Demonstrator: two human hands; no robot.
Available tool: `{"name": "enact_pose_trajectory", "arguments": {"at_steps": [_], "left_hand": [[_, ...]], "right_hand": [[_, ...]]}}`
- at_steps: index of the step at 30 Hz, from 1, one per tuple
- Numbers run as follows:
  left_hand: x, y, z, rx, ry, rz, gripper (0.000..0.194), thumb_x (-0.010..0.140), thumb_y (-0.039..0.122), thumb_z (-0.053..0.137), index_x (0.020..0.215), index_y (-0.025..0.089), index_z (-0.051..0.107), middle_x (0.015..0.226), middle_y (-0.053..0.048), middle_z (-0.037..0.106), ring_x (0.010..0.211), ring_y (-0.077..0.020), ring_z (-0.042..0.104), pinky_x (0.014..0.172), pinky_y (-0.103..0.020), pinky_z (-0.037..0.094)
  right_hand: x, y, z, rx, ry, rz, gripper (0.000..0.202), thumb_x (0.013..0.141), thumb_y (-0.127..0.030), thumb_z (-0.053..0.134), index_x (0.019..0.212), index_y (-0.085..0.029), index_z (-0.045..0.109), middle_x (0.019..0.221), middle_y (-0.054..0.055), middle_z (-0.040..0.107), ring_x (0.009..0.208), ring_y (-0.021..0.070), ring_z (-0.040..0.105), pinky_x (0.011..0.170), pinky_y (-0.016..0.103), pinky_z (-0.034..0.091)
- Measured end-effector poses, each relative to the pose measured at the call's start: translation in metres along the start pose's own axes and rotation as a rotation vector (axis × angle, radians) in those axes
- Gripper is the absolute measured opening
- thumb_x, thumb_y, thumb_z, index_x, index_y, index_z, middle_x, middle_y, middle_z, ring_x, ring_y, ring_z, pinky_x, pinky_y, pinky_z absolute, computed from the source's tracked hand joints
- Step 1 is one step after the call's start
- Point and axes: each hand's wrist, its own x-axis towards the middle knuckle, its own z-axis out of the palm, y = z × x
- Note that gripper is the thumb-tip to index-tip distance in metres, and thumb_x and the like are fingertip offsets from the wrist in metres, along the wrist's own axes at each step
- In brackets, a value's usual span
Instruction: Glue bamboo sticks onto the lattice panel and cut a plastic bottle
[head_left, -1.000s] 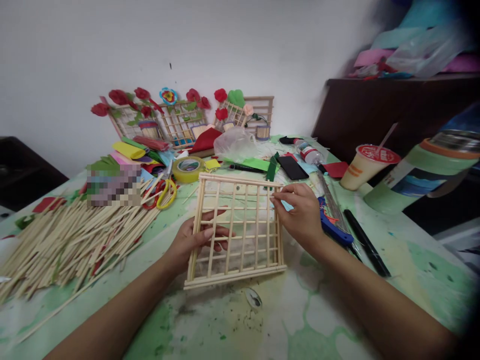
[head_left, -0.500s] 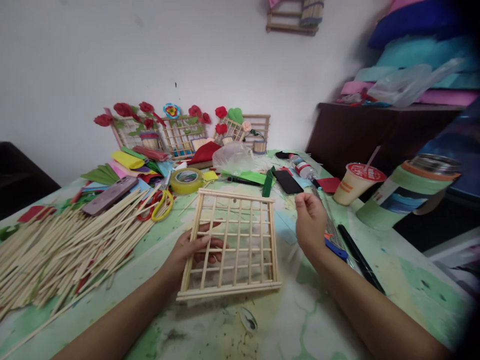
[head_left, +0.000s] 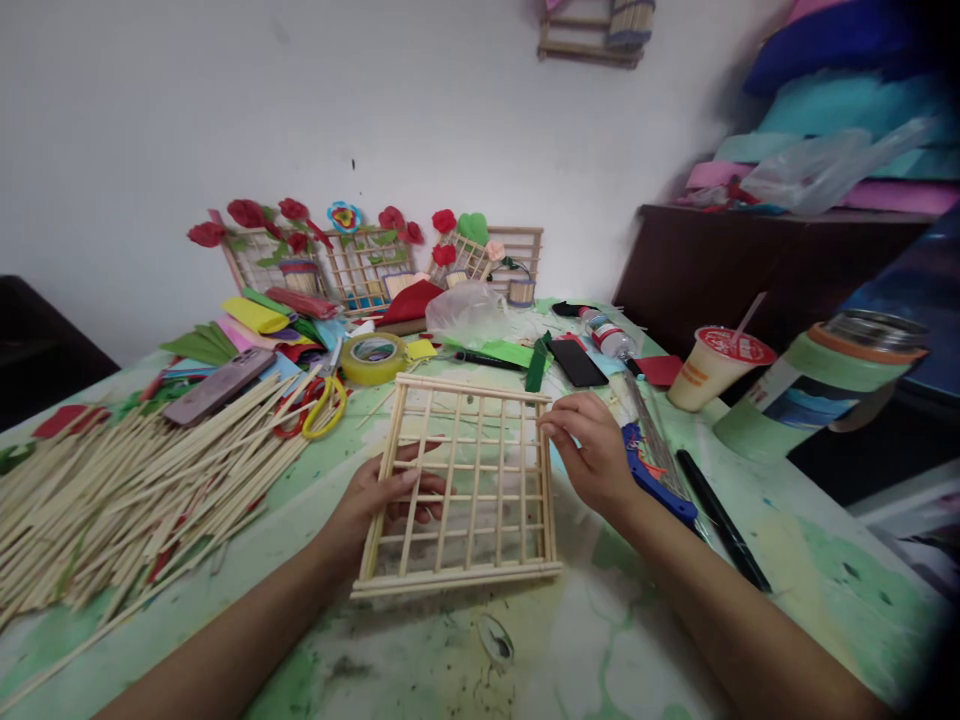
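Note:
A lattice frame of thin wooden sticks (head_left: pixel 472 497) is held tilted above the table in front of me. My left hand (head_left: pixel 386 495) is closed on its left side, thumb in front and fingers showing behind through the gaps. At the upper right edge of the lattice is my right hand (head_left: pixel 589 445), its thumb and fingertips pinched together against or just beside the side stick. Whatever lies between those fingertips is too small to make out.
Loose sticks (head_left: pixel 150 500) are heaped at left, with scissors (head_left: pixel 324 408), tape (head_left: pixel 373 360) and a phone (head_left: pixel 219 387) nearby. At right are a blue-handled tool (head_left: pixel 656 490), a black pen (head_left: pixel 720 520), a drink cup (head_left: pixel 712 370) and a green flask (head_left: pixel 817 385). Flower-decorated lattices (head_left: pixel 367 262) lean on the wall.
My right hand has moved left from beside the lattice to its upper right edge, uncovering more of the blue-handled tool. My left hand and the lattice have stayed nearly still.

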Motion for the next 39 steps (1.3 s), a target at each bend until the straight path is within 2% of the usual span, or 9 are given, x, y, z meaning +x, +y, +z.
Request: {"name": "enact_pose_trajectory", "arguments": {"at_steps": [5,11,16,20,22,26,30,35,39], "left_hand": [[0.000,-0.001,-0.001,0.012,-0.007,0.016,0.068,0.064,0.037,0.074,0.123,0.010,0.054,0.078,-0.011,0.071,0.062,-0.0200,0.066,0.055,-0.027,0.049],[0.000,-0.001,-0.002,0.027,-0.019,0.027,0.066,0.065,0.037,0.073,0.123,0.011,0.054,0.079,-0.011,0.072,0.063,-0.0203,0.066,0.055,-0.028,0.049],[-0.001,0.001,0.000,0.017,-0.001,0.021,0.067,0.063,0.037,0.074,0.121,0.010,0.054,0.077,-0.011,0.071,0.059,-0.0195,0.065,0.053,-0.027,0.048],[0.000,0.004,0.000,0.009,0.055,0.011,0.070,0.063,0.037,0.074,0.123,0.008,0.053,0.076,-0.011,0.071,0.059,-0.0185,0.065,0.053,-0.026,0.048],[0.001,0.004,0.000,0.003,0.065,0.012,0.070,0.063,0.037,0.074,0.123,0.008,0.052,0.075,-0.011,0.071,0.060,-0.0185,0.065,0.053,-0.025,0.048],[0.001,0.003,-0.001,-0.016,0.044,0.009,0.069,0.061,0.036,0.074,0.121,0.008,0.053,0.074,-0.011,0.071,0.059,-0.0190,0.065,0.052,-0.026,0.048],[0.001,0.002,-0.001,-0.039,0.039,0.006,0.066,0.061,0.035,0.074,0.119,0.009,0.056,0.073,-0.010,0.071,0.058,-0.0190,0.064,0.052,-0.026,0.047],[0.004,0.002,-0.003,-0.084,0.063,-0.001,0.067,0.063,0.032,0.072,0.122,0.008,0.054,0.072,-0.010,0.071,0.057,-0.0182,0.064,0.053,-0.027,0.049],[0.006,0.001,-0.005,-0.074,0.075,0.017,0.067,0.064,0.033,0.072,0.123,0.008,0.053,0.073,-0.009,0.071,0.058,-0.0179,0.065,0.054,-0.025,0.049]], "right_hand": [[-0.002,0.000,0.000,-0.283,-0.192,-0.101,0.013,0.084,-0.020,0.053,0.087,-0.021,0.066,0.106,0.009,0.058,0.101,0.0260,0.048,0.085,0.045,0.037],[-0.004,-0.003,0.003,-0.275,-0.209,-0.080,0.016,0.083,-0.019,0.056,0.074,-0.022,0.068,0.125,0.006,0.053,0.114,0.0286,0.042,0.093,0.050,0.030],[-0.004,0.000,0.007,-0.010,0.063,0.095,0.012,0.082,-0.022,0.059,0.072,-0.023,0.066,0.106,0.006,0.058,0.102,0.0244,0.049,0.090,0.046,0.035],[-0.003,0.012,0.008,0.338,0.424,0.480,0.018,0.084,-0.033,0.054,0.071,-0.022,0.057,0.086,0.003,0.053,0.085,0.0188,0.052,0.081,0.038,0.041],[-0.003,0.018,0.010,0.598,0.510,0.666,0.023,0.082,-0.038,0.055,0.067,-0.021,0.051,0.075,0.001,0.050,0.073,0.0156,0.051,0.070,0.032,0.042],[-0.006,0.018,0.020,0.904,0.281,0.916,0.031,0.073,-0.046,0.063,0.062,-0.020,0.049,0.065,0.000,0.053,0.058,0.0127,0.050,0.052,0.025,0.039],[-0.009,0.004,0.027,1.019,0.053,1.008,0.033,0.072,-0.052,0.062,0.076,-0.019,0.057,0.073,0.004,0.064,0.059,0.0154,0.057,0.053,0.028,0.045],[-0.009,0.004,0.028,0.710,-0.143,0.810,0.032,0.077,-0.051,0.055,0.080,-0.019,0.059,0.067,0.001,0.060,0.053,0.0134,0.052,0.048,0.025,0.039],[-0.011,0.012,0.025,0.492,-0.123,0.718,0.026,0.075,-0.041,0.062,0.060,-0.019,0.058,0.050,-0.002,0.049,0.049,0.0128,0.041,0.049,0.026,0.031]]}}
